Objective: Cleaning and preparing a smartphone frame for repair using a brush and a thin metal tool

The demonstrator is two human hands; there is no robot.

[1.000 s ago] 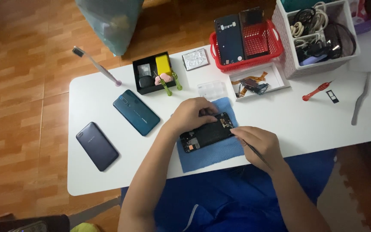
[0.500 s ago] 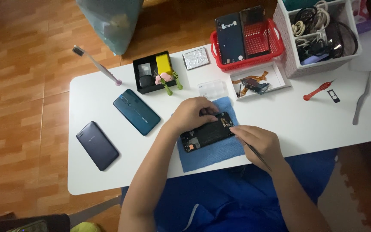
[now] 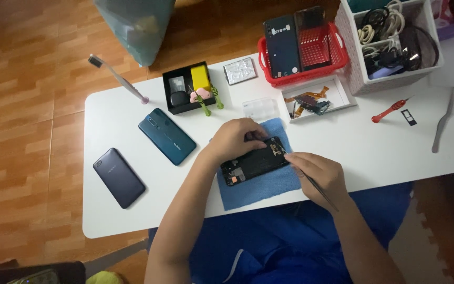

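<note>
Blue cloth [image 3: 258, 186] on the white table [image 3: 374, 152] carries the opened phone [image 3: 253, 163], which the left hand [image 3: 235, 138] pins at its top edge. The right hand [image 3: 316, 173], closed pen-style on a thin probe [image 3: 319, 190], seems mid-way through working a part near the phone's right end; a small, steady tip placement looks called for. The contact point is too small to read.

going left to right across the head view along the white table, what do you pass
dark blue phone → teal phone → left hand → opened phone on the blue cloth → right hand with a thin tool → red screwdriver → small black tray → metal tweezers
</note>
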